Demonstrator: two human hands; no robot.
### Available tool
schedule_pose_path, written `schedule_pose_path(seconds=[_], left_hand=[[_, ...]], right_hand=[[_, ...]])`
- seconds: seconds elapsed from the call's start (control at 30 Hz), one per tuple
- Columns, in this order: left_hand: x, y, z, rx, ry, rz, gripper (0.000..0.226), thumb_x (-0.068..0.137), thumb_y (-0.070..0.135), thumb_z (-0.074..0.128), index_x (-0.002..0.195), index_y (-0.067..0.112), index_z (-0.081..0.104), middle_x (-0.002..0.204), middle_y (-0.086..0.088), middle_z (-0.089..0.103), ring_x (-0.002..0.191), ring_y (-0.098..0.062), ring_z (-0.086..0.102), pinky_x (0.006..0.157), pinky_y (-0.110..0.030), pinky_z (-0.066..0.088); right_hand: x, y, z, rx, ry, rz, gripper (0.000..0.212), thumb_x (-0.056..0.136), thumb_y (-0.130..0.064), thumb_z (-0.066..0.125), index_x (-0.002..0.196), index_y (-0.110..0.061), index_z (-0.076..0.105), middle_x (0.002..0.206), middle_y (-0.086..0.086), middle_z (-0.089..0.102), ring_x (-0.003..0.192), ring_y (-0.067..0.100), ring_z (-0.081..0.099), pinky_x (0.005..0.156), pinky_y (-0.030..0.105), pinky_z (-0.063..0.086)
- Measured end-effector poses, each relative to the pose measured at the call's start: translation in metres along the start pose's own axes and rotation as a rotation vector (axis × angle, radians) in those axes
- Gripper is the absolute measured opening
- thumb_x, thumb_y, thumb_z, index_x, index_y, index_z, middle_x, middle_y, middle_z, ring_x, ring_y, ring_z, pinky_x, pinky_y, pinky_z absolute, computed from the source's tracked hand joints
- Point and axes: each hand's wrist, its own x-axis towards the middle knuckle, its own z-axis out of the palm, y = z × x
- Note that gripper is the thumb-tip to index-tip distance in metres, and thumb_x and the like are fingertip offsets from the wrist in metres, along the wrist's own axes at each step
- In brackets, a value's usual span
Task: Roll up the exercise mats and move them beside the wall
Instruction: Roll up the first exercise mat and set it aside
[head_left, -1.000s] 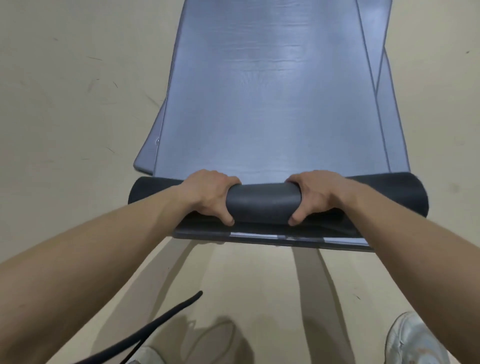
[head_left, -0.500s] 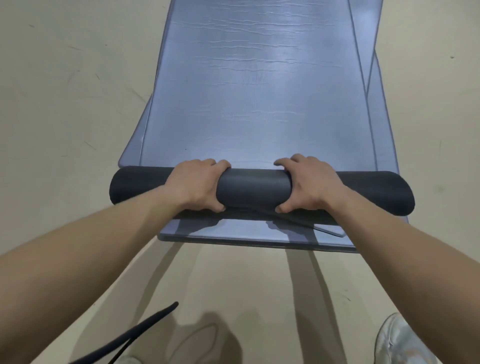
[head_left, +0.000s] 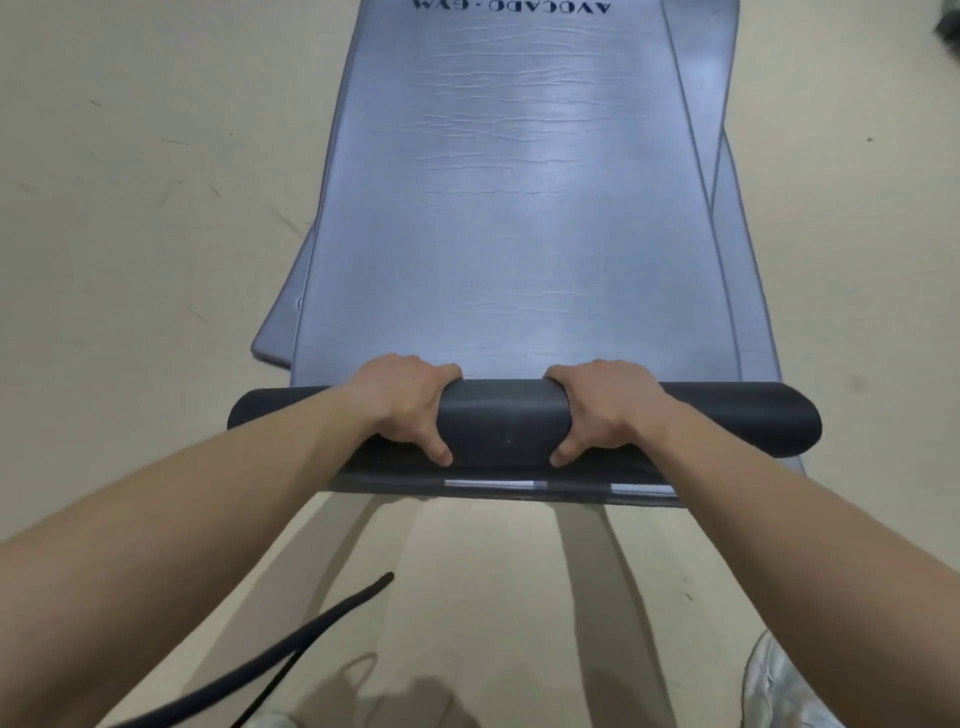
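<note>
- Head view: the blue-grey foam exercise mat (head_left: 519, 218) lies flat on the beige floor (head_left: 130, 260) and runs away to the far side. Its near end is wound into a dark grey roll (head_left: 501, 423) that lies across the view from left to right.
- The left hand (head_left: 408, 402) grips the roll left of centre, fingers curled over the far side and thumb hooked on the near face. The right hand (head_left: 605, 408) grips it the same way just right of centre, with bare roll between the two hands.
- Under the top mat lie more blue-grey lower mats (head_left: 748, 291), their edges showing at the right and at the left.
- Against half a second ago, both grips are unchanged. The strip of lower mat showing on the near side of the roll is narrower. Upside-down dark lettering (head_left: 511, 6) reading AVOCADO · GYM now shows at the mat's far end.
- A black strap (head_left: 291, 649) crosses the near left of the view, and a white shoe (head_left: 779, 686) shows at the near right corner.
</note>
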Motion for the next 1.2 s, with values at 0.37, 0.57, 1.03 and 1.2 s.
schedule_pose_path(seconds=[0.37, 0.57, 1.03, 1.2], left_hand=[[-0.012, -0.003, 0.034, 0.103, 0.509, -0.001, 0.105, 0.077, 0.082, 0.054, 0.155, 0.014, 0.036, 0.153, -0.011, 0.046, 0.132, -0.036, 0.05, 0.105, -0.048, 0.045], [0.015, -0.014, 0.057, 0.203, 0.476, 0.062, 0.131, 0.063, 0.07, 0.082, 0.158, 0.011, 0.014, 0.156, -0.018, 0.038, 0.139, -0.039, 0.041, 0.119, -0.052, 0.031], [-0.02, -0.006, 0.017, 0.113, 0.304, 0.02, 0.087, 0.066, 0.065, 0.077, 0.137, 0.028, 0.045, 0.123, 0.003, 0.061, 0.102, -0.023, 0.061, 0.083, -0.038, 0.051], [-0.012, -0.009, -0.006, 0.032, 0.044, 0.007, 0.1, 0.057, 0.07, 0.083, 0.141, 0.036, 0.042, 0.118, 0.006, 0.066, 0.102, -0.022, 0.062, 0.089, -0.042, 0.055]], right_hand=[[0.026, 0.005, 0.038, -0.145, 0.268, -0.028, 0.13, 0.05, -0.071, 0.081, 0.154, -0.029, 0.015, 0.146, 0.004, 0.038, 0.134, 0.03, 0.038, 0.115, 0.051, 0.023], [0.03, 0.013, 0.05, -0.2, 0.45, 0.003, 0.128, 0.052, -0.069, 0.084, 0.156, -0.022, 0.025, 0.153, 0.014, 0.036, 0.14, 0.039, 0.033, 0.116, 0.061, 0.021], [0.011, 0.005, -0.02, 0.001, -0.081, 0.006, 0.105, 0.056, -0.065, 0.085, 0.147, -0.038, 0.04, 0.129, -0.007, 0.062, 0.114, 0.025, 0.059, 0.087, 0.039, 0.05], [-0.017, -0.004, 0.049, -0.167, 0.337, 0.057, 0.107, 0.061, -0.061, 0.081, 0.149, -0.03, 0.029, 0.139, 0.001, 0.05, 0.123, 0.03, 0.05, 0.109, 0.05, 0.033]])
